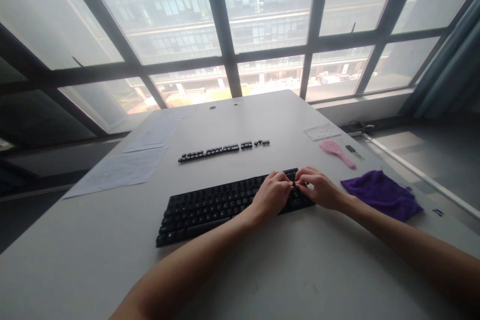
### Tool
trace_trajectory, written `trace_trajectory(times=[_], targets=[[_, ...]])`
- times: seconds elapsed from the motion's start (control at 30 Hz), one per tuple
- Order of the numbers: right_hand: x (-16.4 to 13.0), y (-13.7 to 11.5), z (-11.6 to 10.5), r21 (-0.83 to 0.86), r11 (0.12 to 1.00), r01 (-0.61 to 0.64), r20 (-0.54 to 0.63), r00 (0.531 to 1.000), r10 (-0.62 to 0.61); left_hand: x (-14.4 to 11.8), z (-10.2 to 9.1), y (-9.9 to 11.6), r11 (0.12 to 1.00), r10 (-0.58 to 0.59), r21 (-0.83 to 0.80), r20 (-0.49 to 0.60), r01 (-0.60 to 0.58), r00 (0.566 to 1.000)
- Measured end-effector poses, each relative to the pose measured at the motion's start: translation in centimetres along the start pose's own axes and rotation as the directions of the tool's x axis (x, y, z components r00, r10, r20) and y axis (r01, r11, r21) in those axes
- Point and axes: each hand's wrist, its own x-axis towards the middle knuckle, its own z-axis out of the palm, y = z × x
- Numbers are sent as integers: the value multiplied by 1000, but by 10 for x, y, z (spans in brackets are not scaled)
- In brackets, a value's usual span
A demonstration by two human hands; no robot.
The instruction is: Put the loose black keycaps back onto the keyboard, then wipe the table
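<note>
Paper sheets (120, 170) lie far left on the table (93, 260); a row of loose keycaps (221, 150) sits beyond the black keyboard (210, 207). Left hand (272, 195) and right hand (318, 187), fingers curled, meet over the keyboard's right end; any grasp cannot be told. Right: pink brush (335, 150), purple cloth (380, 194).

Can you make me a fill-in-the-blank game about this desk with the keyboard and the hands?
1. Both hands, the left hand and the right hand, rest on the ____ end of the black keyboard.
2. The loose keycaps lie in a ____ behind the keyboard.
3. The cloth beside the right hand is ____ in colour.
4. The small brush near the cloth is ____.

Missing words: right; row; purple; pink
</note>
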Motion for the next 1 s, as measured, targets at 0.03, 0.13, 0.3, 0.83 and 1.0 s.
trace_trajectory(times=[0.03, 0.13, 0.3, 0.83, 1.0], targets=[[0, 0, 0, 12, 1000, -4, -5, 1000, 4, 0, 0, 0, 1000, -6, -18, -9, 5, 1000], [0, 1, -1, 78, 995, -65, -82, 994, 71, 0, -2, 0, 994, -31, -110, -59, 24, 998], [4, 2, -8, 101, 985, -140, -270, 949, 162, 9, -35, -1, 985, -100, -152, -134, 80, 986], [117, -72, 19, 90, 990, 107, -134, 987, -94, -107, -237, -204, 706, -587, 147, -427, 693, 688], [210, -89, 102, -16, 977, 212, 29, 977, -211, -131, -232, -251, 661, -631, 166, -404, 731, 662]])
